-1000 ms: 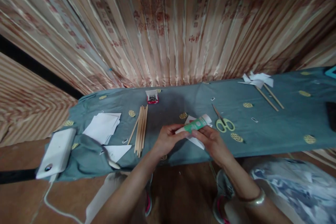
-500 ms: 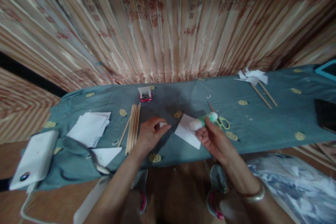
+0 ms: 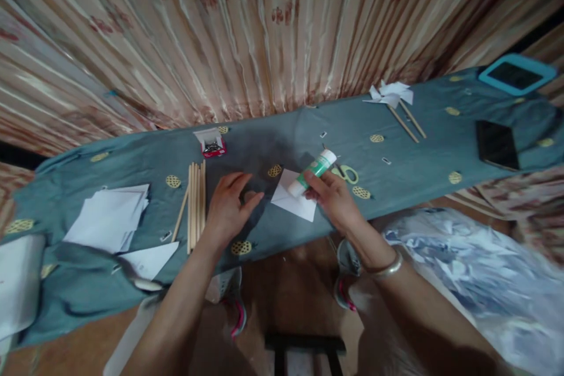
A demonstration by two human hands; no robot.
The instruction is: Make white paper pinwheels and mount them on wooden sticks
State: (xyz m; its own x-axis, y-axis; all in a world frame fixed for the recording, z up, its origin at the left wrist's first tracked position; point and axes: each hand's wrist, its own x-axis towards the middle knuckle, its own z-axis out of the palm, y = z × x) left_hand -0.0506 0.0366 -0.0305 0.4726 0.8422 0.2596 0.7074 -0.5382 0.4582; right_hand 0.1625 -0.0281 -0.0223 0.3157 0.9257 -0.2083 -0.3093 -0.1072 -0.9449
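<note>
My right hand [image 3: 335,200] is closed around a green and white glue tube [image 3: 315,169], held at a slant with its lower end touching a folded white paper [image 3: 291,202] on the blue-grey cloth [image 3: 273,147]. My left hand [image 3: 229,205] lies on the cloth just left of that paper, fingers stretched out. A small pale thing shows between its thumb and forefinger; I cannot make it out. A bundle of wooden sticks [image 3: 196,202] lies right beside the left hand.
A stack of white paper squares [image 3: 110,220] lies at the left, a small red box of staples [image 3: 212,144] behind the sticks. Yellow-green scissors [image 3: 348,174], a paper pinwheel [image 3: 391,94], a black phone [image 3: 496,144] and a teal tablet [image 3: 515,73] lie to the right. A plastic bag [image 3: 462,258] sits below.
My hands have come apart: the left took a small white cap off the tube and went down to the cloth. The right tipped the tube's end onto the paper. The view swung right.
</note>
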